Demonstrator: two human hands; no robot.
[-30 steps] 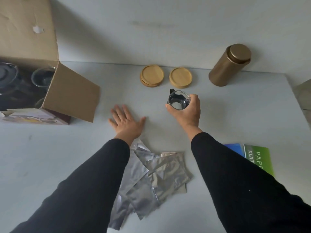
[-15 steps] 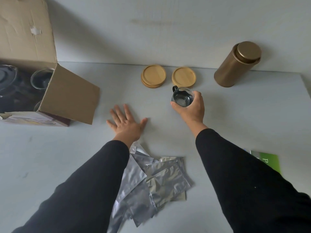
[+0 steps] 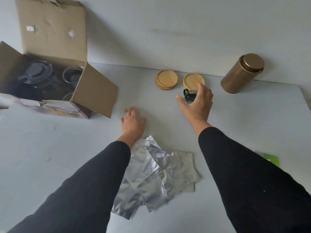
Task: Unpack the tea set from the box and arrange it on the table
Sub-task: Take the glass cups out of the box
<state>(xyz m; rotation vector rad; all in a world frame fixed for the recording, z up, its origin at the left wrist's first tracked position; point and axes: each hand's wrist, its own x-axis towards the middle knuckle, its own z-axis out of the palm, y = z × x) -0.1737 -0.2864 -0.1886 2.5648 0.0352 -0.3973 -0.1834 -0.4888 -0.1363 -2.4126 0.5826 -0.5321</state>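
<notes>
Soft, even daylight, moderately bright; faint shadows lie beside the cardboard box (image 3: 94, 96) and gold canister (image 3: 240, 74). Wide-angle lens bends the worktop (image 3: 42, 148) edges; slight blur throughout.

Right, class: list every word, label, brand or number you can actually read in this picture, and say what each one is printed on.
None can be read.
Green booklet: mostly hidden behind the right sleeve, no lettering legible.
Cardboard box: printed front panel is blurred; no words can be made out.
Gold canister, wooden coasters, foil pouches: no text visible.
</notes>
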